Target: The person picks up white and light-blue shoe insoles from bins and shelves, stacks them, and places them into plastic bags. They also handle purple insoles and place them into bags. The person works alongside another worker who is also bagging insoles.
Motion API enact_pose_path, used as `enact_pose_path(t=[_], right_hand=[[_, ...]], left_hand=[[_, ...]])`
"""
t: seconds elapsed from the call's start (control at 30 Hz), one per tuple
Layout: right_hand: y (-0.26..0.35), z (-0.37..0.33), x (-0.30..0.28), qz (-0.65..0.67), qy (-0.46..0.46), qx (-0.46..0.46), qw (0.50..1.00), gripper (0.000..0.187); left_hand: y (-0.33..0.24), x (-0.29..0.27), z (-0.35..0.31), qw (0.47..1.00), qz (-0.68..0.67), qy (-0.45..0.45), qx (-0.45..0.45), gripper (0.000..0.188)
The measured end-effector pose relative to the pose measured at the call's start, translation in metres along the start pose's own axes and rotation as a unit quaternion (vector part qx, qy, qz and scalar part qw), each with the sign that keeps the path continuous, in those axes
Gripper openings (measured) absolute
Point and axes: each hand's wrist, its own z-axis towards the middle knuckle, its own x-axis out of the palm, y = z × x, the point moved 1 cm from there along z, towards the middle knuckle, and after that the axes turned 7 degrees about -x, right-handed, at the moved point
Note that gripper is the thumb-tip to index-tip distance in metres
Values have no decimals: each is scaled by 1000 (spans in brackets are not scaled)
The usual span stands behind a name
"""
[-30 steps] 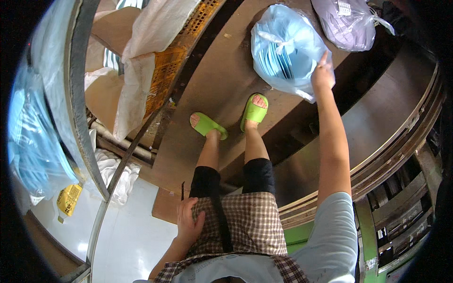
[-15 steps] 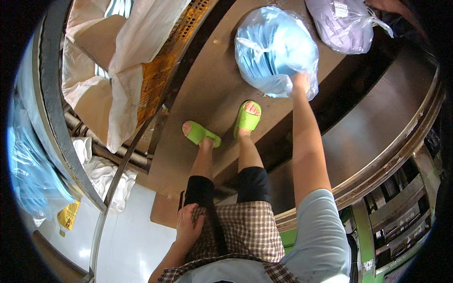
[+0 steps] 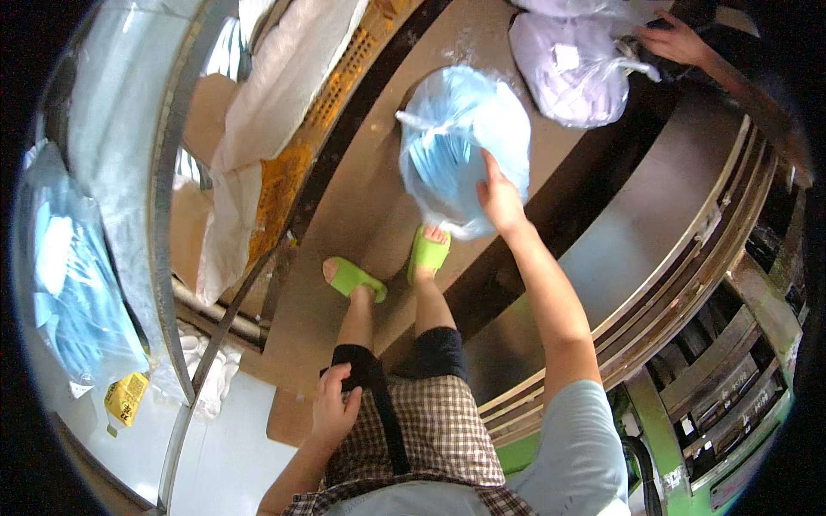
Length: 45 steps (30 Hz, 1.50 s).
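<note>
A clear plastic bag (image 3: 473,112) full of light blue flat pieces stands on the brown floor just beyond my feet, its top tied in a knot. My right hand (image 3: 499,196) rests against the near right side of this bag, open, with a finger stretched along the plastic. My left hand (image 3: 334,406) hovers over the checked apron (image 3: 430,421) on my lap, holding nothing, fingers loosely apart. Beyond the blue bag sits a similar knotted bag (image 3: 572,77) with pale purple contents.
Another person's hand (image 3: 675,41) reaches in by the purple bag. At left are a yellow crate (image 3: 280,193) lined with white cloth and a bag of blue pieces (image 3: 82,292). A curved-looking metal-topped bench (image 3: 637,206) runs along the right, near a green metal frame (image 3: 658,421).
The blue bag has come nearer to my feet. My right hand has gone from gripping its edge to lying open against it. Another person's hand has appeared at upper right.
</note>
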Motion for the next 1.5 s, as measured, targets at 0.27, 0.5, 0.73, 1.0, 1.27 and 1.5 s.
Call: enact_pose_path(t=[0.27,0.5,0.73,1.0,1.27,1.5], right_hand=[[64,-81,-92,268,-127,-21,955,22],[106,-112,-139,639,-135,69,754,25],[114,-167,-200,457,-127,55,879,22],[91,-199,-210,464,-209,72,858,21],[93,-206,-205,440,-264,83,854,21],[150,-205,-184,153,-207,-206,944,16]], left_hand=[[-161,-22,130,917,155,-115,349,60],[-261,-35,171,797,208,-86,561,41],[-297,-16,144,925,-250,141,250,24],[-318,22,126,843,-431,289,145,23],[-307,32,136,885,-362,220,193,26],[-308,59,160,665,-592,421,173,35]])
